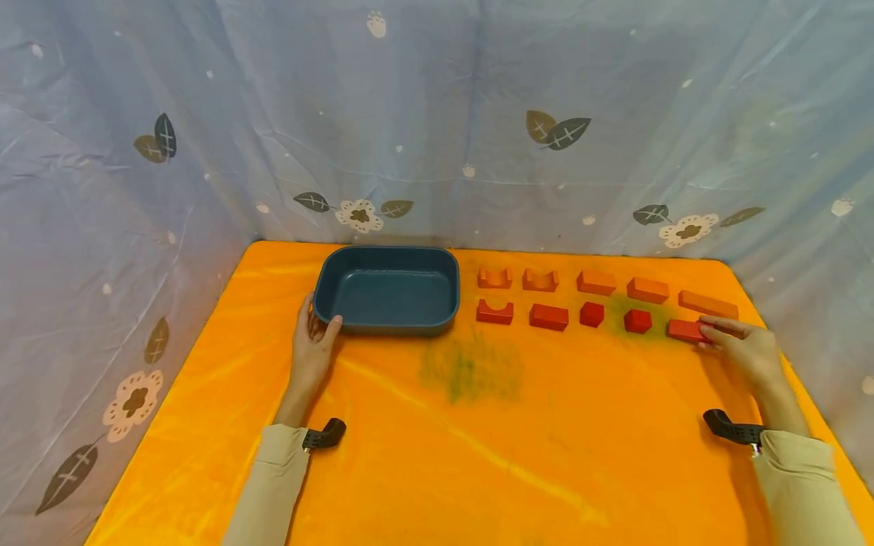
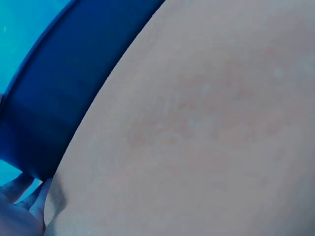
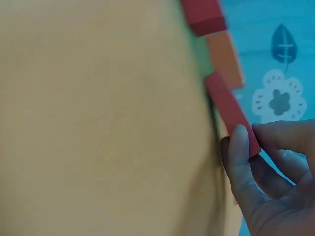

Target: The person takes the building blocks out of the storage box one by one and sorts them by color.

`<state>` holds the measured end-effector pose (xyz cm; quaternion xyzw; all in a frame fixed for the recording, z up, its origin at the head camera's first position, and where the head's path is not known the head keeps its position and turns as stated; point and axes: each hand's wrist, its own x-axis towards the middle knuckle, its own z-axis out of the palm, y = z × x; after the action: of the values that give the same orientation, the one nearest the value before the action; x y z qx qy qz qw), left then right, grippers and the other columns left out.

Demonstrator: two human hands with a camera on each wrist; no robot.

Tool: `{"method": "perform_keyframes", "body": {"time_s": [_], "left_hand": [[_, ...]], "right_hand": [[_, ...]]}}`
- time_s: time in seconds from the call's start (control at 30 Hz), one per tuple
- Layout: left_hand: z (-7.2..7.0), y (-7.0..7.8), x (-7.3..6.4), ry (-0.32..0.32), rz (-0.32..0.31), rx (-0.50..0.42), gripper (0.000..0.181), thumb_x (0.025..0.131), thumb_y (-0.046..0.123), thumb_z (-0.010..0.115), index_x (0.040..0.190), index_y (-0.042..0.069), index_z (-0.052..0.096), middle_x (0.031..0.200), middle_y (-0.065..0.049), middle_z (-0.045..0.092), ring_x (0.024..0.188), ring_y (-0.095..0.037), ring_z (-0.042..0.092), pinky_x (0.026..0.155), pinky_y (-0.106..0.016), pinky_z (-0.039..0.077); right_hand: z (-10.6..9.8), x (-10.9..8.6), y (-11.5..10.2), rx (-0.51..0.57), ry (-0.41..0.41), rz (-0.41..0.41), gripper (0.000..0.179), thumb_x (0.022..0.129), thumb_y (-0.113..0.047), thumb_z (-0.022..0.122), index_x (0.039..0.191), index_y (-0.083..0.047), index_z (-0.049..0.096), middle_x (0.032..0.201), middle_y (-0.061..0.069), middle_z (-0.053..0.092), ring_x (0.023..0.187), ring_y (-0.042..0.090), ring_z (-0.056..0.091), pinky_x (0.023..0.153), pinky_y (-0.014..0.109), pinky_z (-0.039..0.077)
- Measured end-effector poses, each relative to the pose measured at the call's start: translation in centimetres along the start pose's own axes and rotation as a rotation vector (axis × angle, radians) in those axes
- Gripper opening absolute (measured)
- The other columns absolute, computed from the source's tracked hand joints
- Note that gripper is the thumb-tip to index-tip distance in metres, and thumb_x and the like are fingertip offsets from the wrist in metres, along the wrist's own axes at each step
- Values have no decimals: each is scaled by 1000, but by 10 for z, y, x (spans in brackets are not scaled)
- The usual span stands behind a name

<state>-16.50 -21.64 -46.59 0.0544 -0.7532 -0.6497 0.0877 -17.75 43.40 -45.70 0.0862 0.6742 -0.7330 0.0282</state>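
My left hand (image 1: 314,341) holds the near left corner of a dark blue-grey rectangular tray (image 1: 389,329), thumb on the front side and fingers along the left side. In the left wrist view the tray wall (image 2: 54,83) fills the upper left, with the fingers at its lower end. At the right end of the front row, my right hand (image 1: 747,353) pinches a red rectangular block (image 1: 685,331) by its right end. The right wrist view has the same red block (image 3: 225,103) between thumb and fingers, slanting up to the left.
To its left stand two red cubes (image 1: 638,321), a red rectangular block (image 1: 549,317) and a red block with a curved notch (image 1: 495,312). Several orange blocks (image 1: 596,283) form a row behind, two of them notched. A patterned curtain (image 1: 437,152) encloses the yellow-covered table (image 1: 505,455).
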Motion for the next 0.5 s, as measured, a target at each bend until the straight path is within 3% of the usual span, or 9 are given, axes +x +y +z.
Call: {"method": "perform_keyframes", "body": {"time_s": [0.07,0.13,0.23,0.27,0.33,0.4,0.43,0.5], "left_hand": [[-2,5,-3,0,-2,17,73,100,16,57,158,9,14,159,-16,23,145,-29,26,117,-45,25],[-3,7,-3,1,-7,30,72,100,16,57,158,10,14,159,-15,22,145,-29,25,117,-45,24],[-6,2,0,5,-7,17,73,100,15,58,158,9,13,159,-16,22,145,-30,25,117,-45,23],[-7,-3,3,11,3,12,74,99,16,58,158,9,14,159,-15,23,145,-29,25,117,-45,23],[-8,-15,11,26,22,9,74,99,18,59,158,10,14,159,-13,24,145,-28,26,117,-45,23],[-8,-24,18,31,35,7,75,99,20,60,158,12,15,159,-11,24,145,-26,26,117,-44,24],[-7,-28,21,34,46,10,74,99,22,60,158,13,16,160,-9,24,145,-25,26,117,-44,24],[-5,-29,24,33,36,-2,75,99,21,60,158,15,15,160,-9,22,146,-25,24,118,-44,23]], "right_hand": [[1,0,5,-15,21,5,35,96,5,56,87,-20,79,89,-14,72,70,10,72,63,24,57],[4,1,9,-133,69,-27,31,96,3,56,90,-17,79,87,-20,69,66,8,71,61,22,57],[15,6,13,-529,206,-87,20,97,-12,60,106,-3,76,77,-28,62,57,-2,63,55,16,52],[18,8,14,-656,259,-91,26,97,-18,62,111,1,73,75,-29,60,56,-6,58,53,15,49],[23,12,15,-809,334,-82,46,95,-26,64,120,12,64,68,-35,52,58,-11,47,51,17,43],[26,18,17,-848,371,-68,49,95,-31,64,119,11,65,65,-38,48,62,-9,40,53,19,38],[26,22,18,-809,373,-58,46,94,-31,64,117,9,67,65,-38,49,64,-10,41,54,18,38],[24,29,20,-751,368,-32,31,94,-32,64,105,-5,76,62,-41,45,65,-8,42,57,16,39]]}}
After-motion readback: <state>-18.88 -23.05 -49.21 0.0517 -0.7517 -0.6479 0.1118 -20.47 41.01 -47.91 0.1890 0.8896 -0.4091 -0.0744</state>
